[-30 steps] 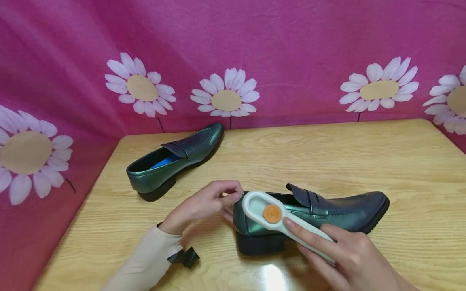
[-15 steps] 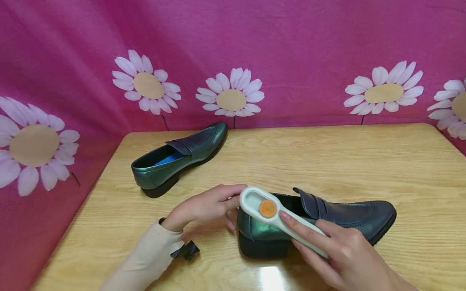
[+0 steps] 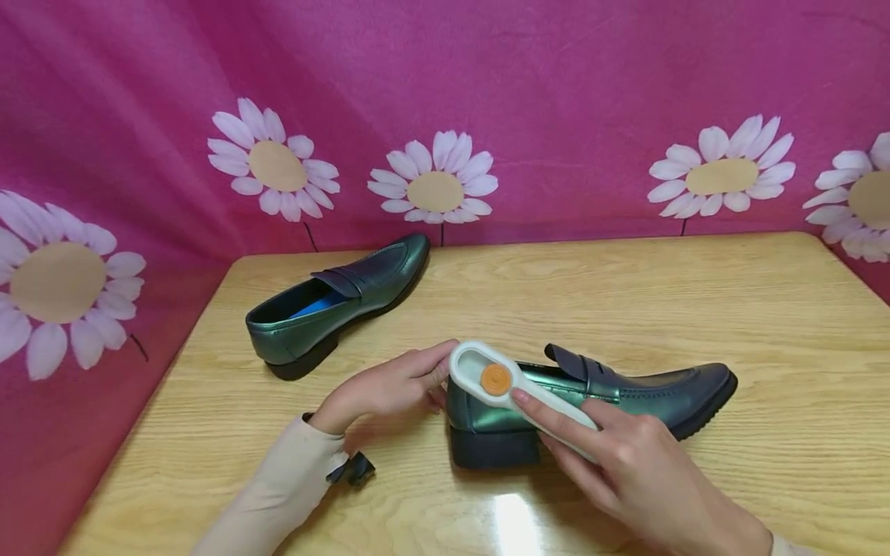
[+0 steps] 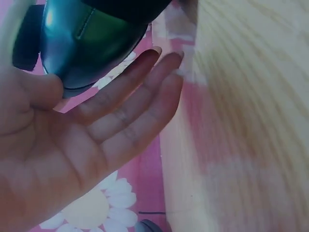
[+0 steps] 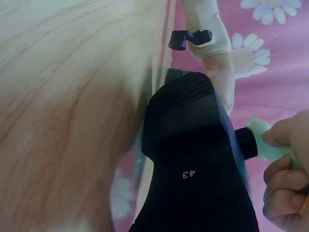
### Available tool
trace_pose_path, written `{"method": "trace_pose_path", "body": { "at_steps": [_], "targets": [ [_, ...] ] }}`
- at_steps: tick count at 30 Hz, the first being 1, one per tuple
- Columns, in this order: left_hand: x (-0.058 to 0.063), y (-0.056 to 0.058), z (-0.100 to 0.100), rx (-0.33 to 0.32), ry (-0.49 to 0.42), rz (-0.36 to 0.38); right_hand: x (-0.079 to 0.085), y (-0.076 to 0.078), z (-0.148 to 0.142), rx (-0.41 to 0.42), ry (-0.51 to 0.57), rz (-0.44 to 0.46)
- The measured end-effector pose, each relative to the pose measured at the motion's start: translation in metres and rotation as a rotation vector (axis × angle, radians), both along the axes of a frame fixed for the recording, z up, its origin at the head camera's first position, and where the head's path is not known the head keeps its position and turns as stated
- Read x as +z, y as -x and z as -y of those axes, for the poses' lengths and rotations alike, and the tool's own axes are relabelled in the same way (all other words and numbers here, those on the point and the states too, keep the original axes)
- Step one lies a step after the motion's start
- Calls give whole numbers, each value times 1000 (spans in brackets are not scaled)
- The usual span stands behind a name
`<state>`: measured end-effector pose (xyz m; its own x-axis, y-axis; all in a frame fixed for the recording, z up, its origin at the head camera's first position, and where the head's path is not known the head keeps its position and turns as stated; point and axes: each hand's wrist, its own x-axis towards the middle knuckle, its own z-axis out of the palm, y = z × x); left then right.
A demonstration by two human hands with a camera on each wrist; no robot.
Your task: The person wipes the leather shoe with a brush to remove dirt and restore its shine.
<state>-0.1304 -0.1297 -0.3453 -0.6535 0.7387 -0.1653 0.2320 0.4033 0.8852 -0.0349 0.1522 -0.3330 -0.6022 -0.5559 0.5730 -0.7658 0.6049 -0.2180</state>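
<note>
A dark green iridescent loafer [image 3: 667, 390] is held over the table, toe to the right. Its black sole [image 5: 188, 145], marked 43, faces the right wrist camera. My left hand [image 3: 392, 386] pinches the heel's top rim between thumb and index finger; in the left wrist view the other fingers extend beside the heel [image 4: 91, 53]. My right hand [image 3: 647, 471] grips a pale green handled shoe brush [image 3: 497, 379] with a round orange button, index finger along the handle. The brush's black head [image 5: 247, 143] meets the shoe's side near the heel.
A matching loafer [image 3: 299, 340] with a blue insole stands at the table's back left. The wooden table [image 3: 765, 309] ends at a pink cloth [image 3: 570, 100] printed with daisies. A black clip-like piece [image 3: 356, 468] hangs at my left wrist.
The brush has shifted left and up towards the heel's top edge. After dipping slightly, the loafer has risen a little, still pinched by my left hand. The back loafer stays put.
</note>
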Motion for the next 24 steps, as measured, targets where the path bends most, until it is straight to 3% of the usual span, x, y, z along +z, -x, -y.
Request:
{"method": "trace_pose_path", "body": {
  "at_steps": [6,11,13,16,21,24],
  "targets": [
    [-4,4,0,-7,0,-76,0,-1,-1,22,-20,9],
    [-3,4,0,10,65,-143,5,-6,-4,177,-120,115],
    [-2,4,1,19,85,-164,6,-7,-6,202,-138,133],
    [-3,4,-1,25,86,-186,5,-5,-7,145,-118,104],
    [-3,3,-2,23,76,-226,3,4,-9,22,-39,-58],
    [-2,2,-1,24,67,-238,4,8,-11,-1,-15,-96]
  ]
}}
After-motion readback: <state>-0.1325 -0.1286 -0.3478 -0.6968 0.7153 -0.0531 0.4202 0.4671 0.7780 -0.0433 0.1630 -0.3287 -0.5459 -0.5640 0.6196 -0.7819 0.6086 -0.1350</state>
